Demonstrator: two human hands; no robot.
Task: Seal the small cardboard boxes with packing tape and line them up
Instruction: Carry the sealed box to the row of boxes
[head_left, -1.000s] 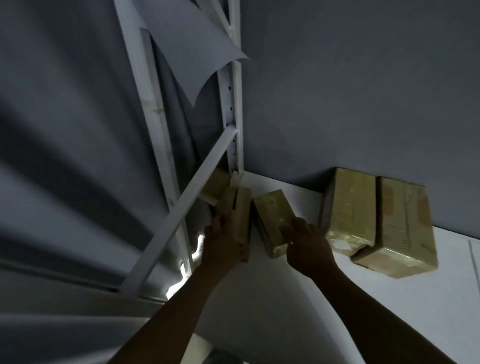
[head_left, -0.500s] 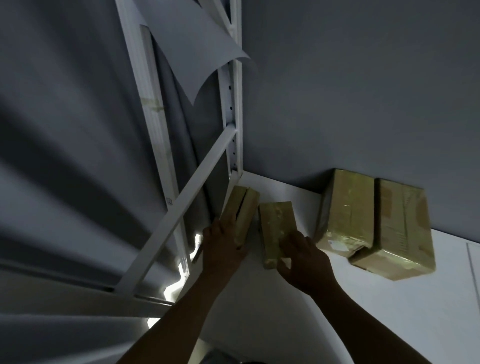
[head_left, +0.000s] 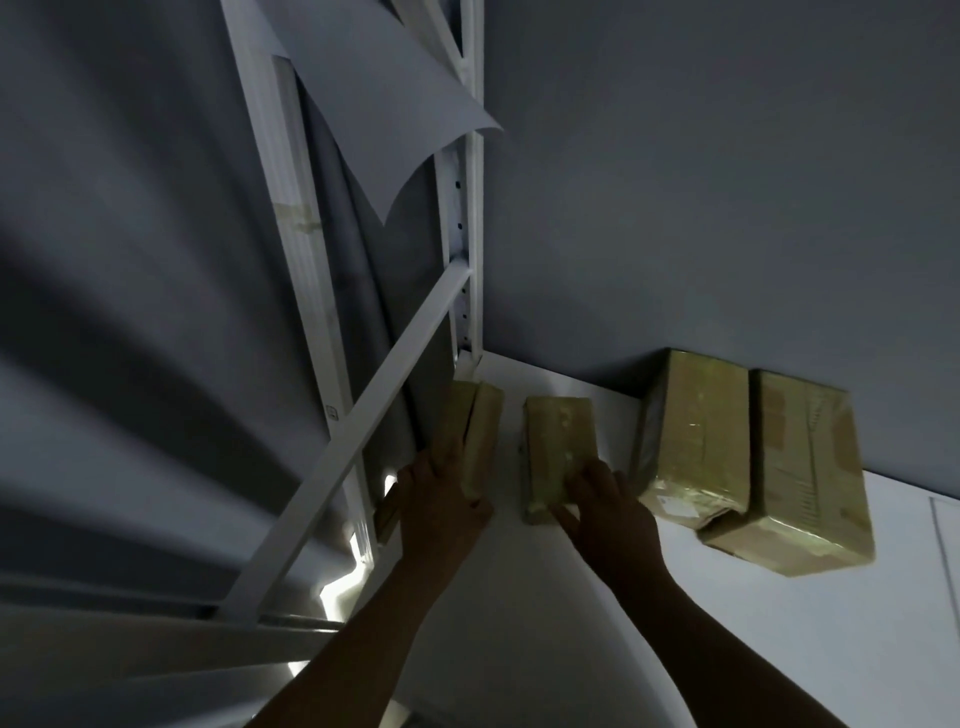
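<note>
Head view, dim light. The left hand (head_left: 441, 499) grips the near end of the left box (head_left: 480, 431), which sits in the shelf corner against the white rack frame (head_left: 358, 426). A slit runs along its top. The right hand (head_left: 610, 512) holds the near end of the middle box (head_left: 558, 441), fingers curled over the top. There is a gap between these two boxes, and both lie on the white shelf (head_left: 519, 623). Two larger taped boxes (head_left: 696, 431) touch each other against the grey wall (head_left: 727, 182), just right of the middle box.
</note>
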